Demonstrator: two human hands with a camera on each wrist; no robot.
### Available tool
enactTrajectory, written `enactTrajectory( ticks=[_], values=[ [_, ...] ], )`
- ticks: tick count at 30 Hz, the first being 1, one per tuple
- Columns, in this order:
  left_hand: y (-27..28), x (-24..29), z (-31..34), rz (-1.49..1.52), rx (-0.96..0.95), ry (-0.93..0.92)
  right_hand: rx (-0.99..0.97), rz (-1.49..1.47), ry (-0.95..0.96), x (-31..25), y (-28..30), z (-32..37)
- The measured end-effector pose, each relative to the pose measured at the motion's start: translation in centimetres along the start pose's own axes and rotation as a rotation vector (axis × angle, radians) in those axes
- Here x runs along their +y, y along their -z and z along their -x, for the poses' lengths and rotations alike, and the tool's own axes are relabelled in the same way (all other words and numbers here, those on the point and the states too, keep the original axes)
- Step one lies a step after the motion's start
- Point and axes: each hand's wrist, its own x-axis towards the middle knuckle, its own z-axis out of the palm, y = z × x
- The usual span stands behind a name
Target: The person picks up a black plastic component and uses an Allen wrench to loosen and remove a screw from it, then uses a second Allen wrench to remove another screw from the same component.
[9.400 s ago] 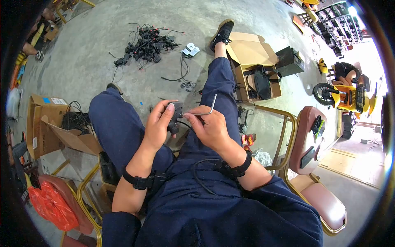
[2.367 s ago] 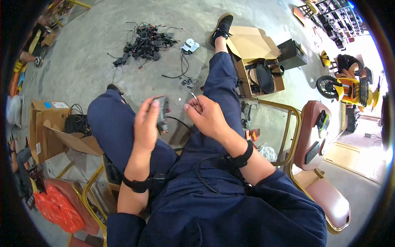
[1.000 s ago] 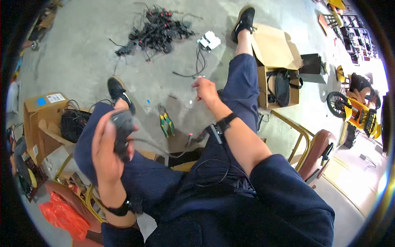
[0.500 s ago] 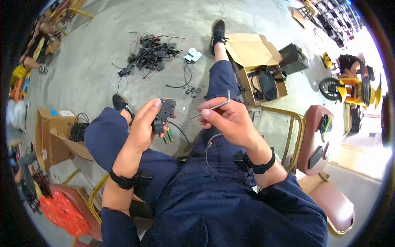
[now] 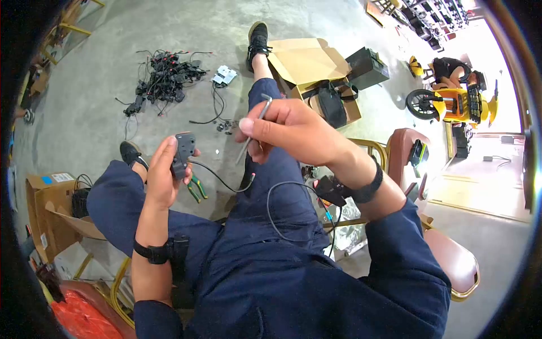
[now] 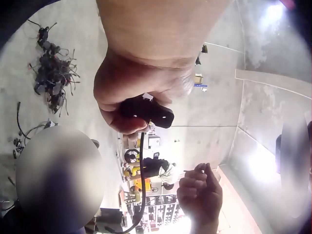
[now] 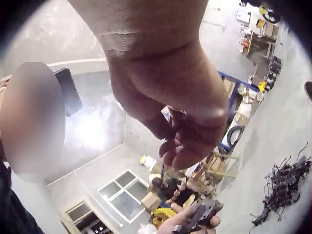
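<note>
My left hand (image 5: 162,175) grips a small black plastic housing (image 5: 184,151) with holes in its face, thumb along one side and fingers behind. A black cable (image 5: 223,182) runs from the housing toward my lap, its end showing red. My right hand (image 5: 299,127) pinches an L-shaped hex key (image 5: 245,150) between thumb and fingers, its short bend upward, apart from the housing. In the left wrist view, the housing (image 6: 161,117) sticks out beyond the curled fingers. The right wrist view shows the same housing (image 7: 204,210) below my right hand (image 7: 170,102), whose fingers partly hide the key.
Green-handled pliers (image 5: 196,189) lie on the floor beside my left hand. Farther out are a tangle of black wired parts (image 5: 164,82), white pieces (image 5: 224,76) and an open carton (image 5: 307,62) with a black bag (image 5: 332,104). Chairs (image 5: 403,155) flank me.
My right hand reached out over the floor a second ago; it has come back with the hex key and risen toward the head camera. The left hand keeps hold of the housing.
</note>
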Motion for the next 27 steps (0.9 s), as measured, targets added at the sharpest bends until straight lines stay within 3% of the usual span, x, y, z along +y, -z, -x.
enactTrajectory(
  ticks=[4,8,9,12,16,27],
  values=[
    [-0.5,0.1,0.5,0.021,-0.033,0.007,0.097,0.064,0.037,2.4,-2.5,-0.2],
    [-0.3,0.1,0.7,0.063,-0.015,-0.018,0.193,0.186,0.334,6.1,-6.3,-1.9],
    [-0.1,0.2,0.7,0.068,-0.001,0.005,0.232,0.344,0.524,6.5,-6.9,-2.8],
    [0.2,0.0,0.6,0.042,0.005,-0.045,0.365,0.498,0.648,7.8,-8.4,-4.3],
    [0.3,0.6,0.7,0.028,0.006,-0.046,0.409,0.368,0.642,8.7,-9.1,-4.5],
    [-0.1,0.5,0.5,-0.012,-0.002,-0.062,0.426,0.371,0.641,8.8,-8.4,-4.8]
  ],
)
